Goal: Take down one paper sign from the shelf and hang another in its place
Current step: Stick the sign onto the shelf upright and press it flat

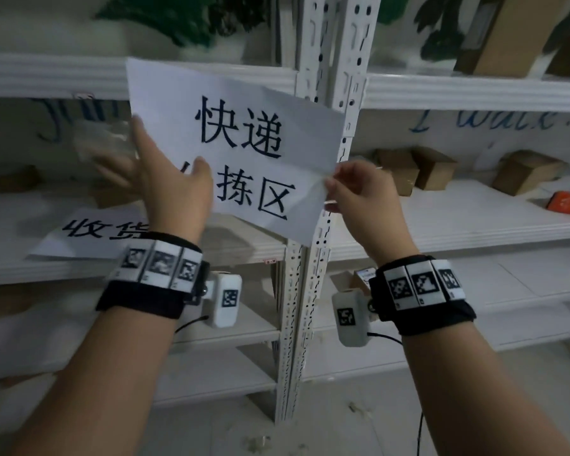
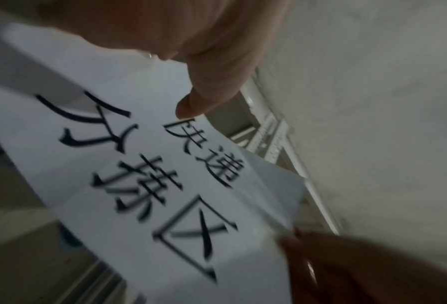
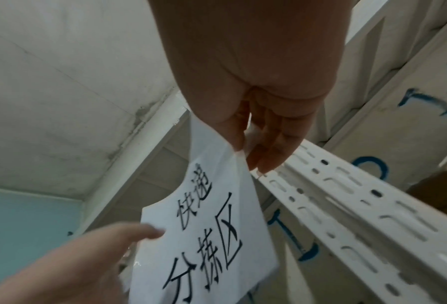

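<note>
My right hand (image 1: 359,192) has a pinch grip on the right edge of the sign (image 1: 244,133), my left hand (image 1: 168,182) lies flat and unclenched on its face, the shelf post (image 1: 346,44) just behind, a second sign (image 1: 89,232) below my left wrist: coming down or going up, I'd handle it gently.

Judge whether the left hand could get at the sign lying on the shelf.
Probably yes: the lying sign sits in the open just below the left hand, though that hand touches the raised sign.

The left hand (image 1: 170,189) is raised and spread flat, fingers straight; the right hand (image 1: 359,192), raised beside it, pinches the paper sign (image 1: 244,103) between thumb and fingertips.
</note>
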A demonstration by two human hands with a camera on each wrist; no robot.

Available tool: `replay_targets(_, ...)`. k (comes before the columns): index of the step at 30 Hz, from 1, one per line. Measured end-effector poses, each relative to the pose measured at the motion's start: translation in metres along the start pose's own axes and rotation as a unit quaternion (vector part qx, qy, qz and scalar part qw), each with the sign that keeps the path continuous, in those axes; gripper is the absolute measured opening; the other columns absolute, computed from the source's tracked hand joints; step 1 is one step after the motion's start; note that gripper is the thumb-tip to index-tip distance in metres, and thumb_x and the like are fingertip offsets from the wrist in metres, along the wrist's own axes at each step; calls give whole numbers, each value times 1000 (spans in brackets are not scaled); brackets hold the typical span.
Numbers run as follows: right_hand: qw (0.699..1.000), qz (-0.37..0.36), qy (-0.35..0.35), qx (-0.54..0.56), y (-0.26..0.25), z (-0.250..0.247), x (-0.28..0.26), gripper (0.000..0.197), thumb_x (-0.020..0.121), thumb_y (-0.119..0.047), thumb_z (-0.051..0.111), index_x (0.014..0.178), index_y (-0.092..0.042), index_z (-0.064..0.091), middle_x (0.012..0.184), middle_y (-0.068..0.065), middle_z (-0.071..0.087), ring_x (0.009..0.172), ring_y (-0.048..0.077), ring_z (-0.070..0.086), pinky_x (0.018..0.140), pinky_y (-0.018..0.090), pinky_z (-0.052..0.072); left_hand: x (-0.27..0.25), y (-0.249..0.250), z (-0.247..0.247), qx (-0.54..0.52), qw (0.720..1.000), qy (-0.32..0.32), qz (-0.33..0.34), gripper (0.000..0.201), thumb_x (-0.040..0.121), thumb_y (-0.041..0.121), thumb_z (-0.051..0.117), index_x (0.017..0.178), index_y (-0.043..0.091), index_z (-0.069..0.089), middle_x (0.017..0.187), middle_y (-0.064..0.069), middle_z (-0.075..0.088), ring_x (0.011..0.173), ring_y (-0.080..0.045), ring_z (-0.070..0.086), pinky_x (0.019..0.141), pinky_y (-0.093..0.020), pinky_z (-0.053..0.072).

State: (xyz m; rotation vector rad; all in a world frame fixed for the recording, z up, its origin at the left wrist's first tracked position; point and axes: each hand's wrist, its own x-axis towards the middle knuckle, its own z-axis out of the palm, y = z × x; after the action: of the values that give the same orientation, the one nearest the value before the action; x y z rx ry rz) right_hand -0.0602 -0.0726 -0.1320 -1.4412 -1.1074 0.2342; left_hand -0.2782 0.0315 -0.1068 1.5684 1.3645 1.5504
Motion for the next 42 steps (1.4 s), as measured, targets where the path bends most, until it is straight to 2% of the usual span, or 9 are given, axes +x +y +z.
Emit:
replay_targets(2,999,4,15,42,-4,7,5,6,106,-10,66,106,-13,71,107,11,79,95,27,80,83,45,70,-13,11,20,20,998,17,58,99,95,22,72,170,29,8,172,-27,-25,155,-50,-33,131,-42,2)
replay_targets(6,992,26,34,118,-12,13,16,6,105,-10,66,108,-13,70,106,8,80,91,21,80,82,42,71,-31,36,60,33,992,64,102,107,89,26,75,171,20,8,164,-42,-27,149,-63,-31,127,-72,-2)
replay_targets(10,987,27,65,144,-19,6,29,12,104,-11,69,99,-21,70,105,10,79,95,28,80,80,44,71,-7,49,70,-31,988,144,-50,115,86,30,76,171,27,-1,165,-40,-28,153,-60,-26,126,-69,-8)
replay_targets(13,990,15,55,129,-19,-5,40,9,103,-14,71,111,-16,73,104,7,78,95,25,79,79,45,71,60,-6,74,-139,950,171,-220,130,54,52,73,165,46,6,167,-40,13,151,-66,16,116,-81,29)
replay_targets(15,995,1,42,88,-17,-3,46,16,102,-17,72,118,-14,75,104,0,78,93,19,78,82,44,71,59,-12,81,-139,963,149,-178,124,50,48,71,163,44,20,167,-36,21,150,-63,25,112,-80,35)
replay_targets(18,997,-32,49,58,-14,1,59,9,98,-19,76,107,-22,79,99,-8,78,96,17,77,90,48,67,-20,58,97,-12,999,27,30,108,88,27,77,170,34,8,171,-32,-20,159,-54,-13,128,-72,1)
replay_targets(22,995,-76,56,43,-8,-11,73,9,99,-17,73,103,-17,82,95,-7,81,93,6,75,89,27,62,-47,85,137,40,953,-15,299,83,97,8,68,168,26,30,173,-32,-12,160,-53,-14,125,-75,-6)
replay_targets(33,975,-66,111,179,17,-54,112,10,98,-10,76,106,-12,82,100,-1,83,100,13,79,98,38,65,-48,104,184,106,900,-114,408,60,102,7,61,160,19,45,177,-24,-3,165,-40,-5,132,-64,0)
replay_targets(42,951,-40,64,300,27,-75,138,14,98,-6,77,111,-4,80,107,14,83,109,32,79,103,55,63,-44,131,212,196,866,-155,433,86,102,5,44,168,6,-11,179,-11,-11,165,-32,-15,131,-63,-11)
